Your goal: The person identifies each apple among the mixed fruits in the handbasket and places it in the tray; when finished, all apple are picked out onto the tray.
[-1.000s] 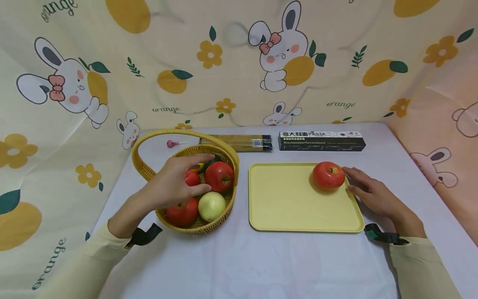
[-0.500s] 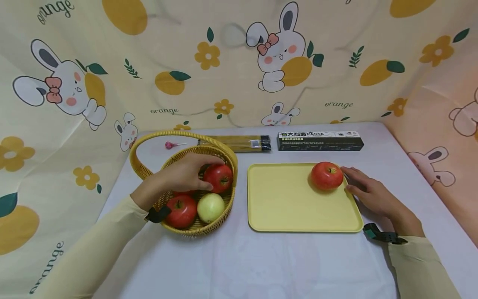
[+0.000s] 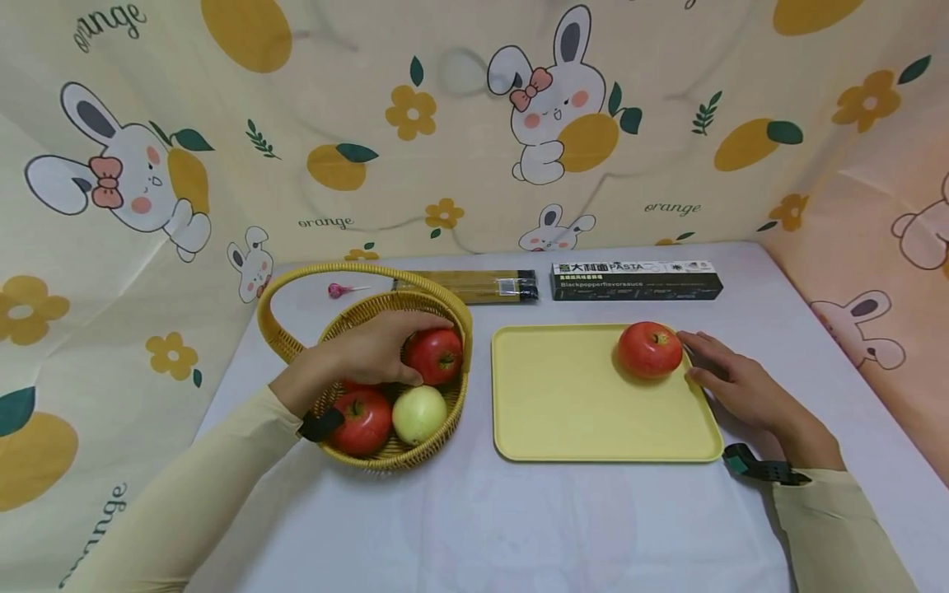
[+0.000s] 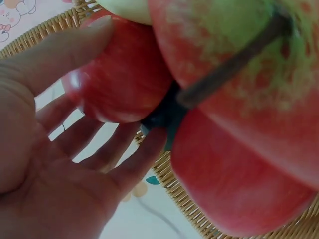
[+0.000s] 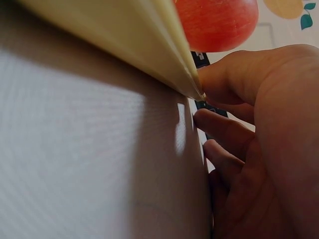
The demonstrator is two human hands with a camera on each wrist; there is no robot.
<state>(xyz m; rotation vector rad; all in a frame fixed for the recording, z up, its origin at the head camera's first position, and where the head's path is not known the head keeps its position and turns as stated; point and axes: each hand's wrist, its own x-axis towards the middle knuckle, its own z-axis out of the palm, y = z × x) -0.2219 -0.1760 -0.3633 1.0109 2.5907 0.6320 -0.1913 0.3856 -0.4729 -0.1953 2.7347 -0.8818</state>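
My left hand [image 3: 374, 350] reaches into a yellow wicker basket [image 3: 464, 391] and grips a red apple [image 3: 437, 356] at its right side. In the left wrist view the thumb lies on one side of that apple and the fingers curve round the other. Beside it in the basket are another red apple [image 3: 363, 422] and a pale green apple [image 3: 419, 414]; more red fruit is partly hidden under the hand. My right hand [image 3: 749, 395] rests at the right edge of a yellow tray [image 3: 563, 403], its thumb touching the rim. A red apple [image 3: 650, 350] sits on the tray.
Behind the basket lie packs of dry noodles [image 3: 474, 286] and a small wrapped lollipop [image 3: 338, 290]. A black-and-white pasta box [image 3: 638, 281] stands behind the tray. The basket's tall handle [image 3: 363, 268] arches over its left and back. A printed cloth [image 3: 460, 165] hangs behind the table.
My left hand has moved right and down into the basket, from above the fruit to a hold round the red apple. The right hand and the tray have stayed put.
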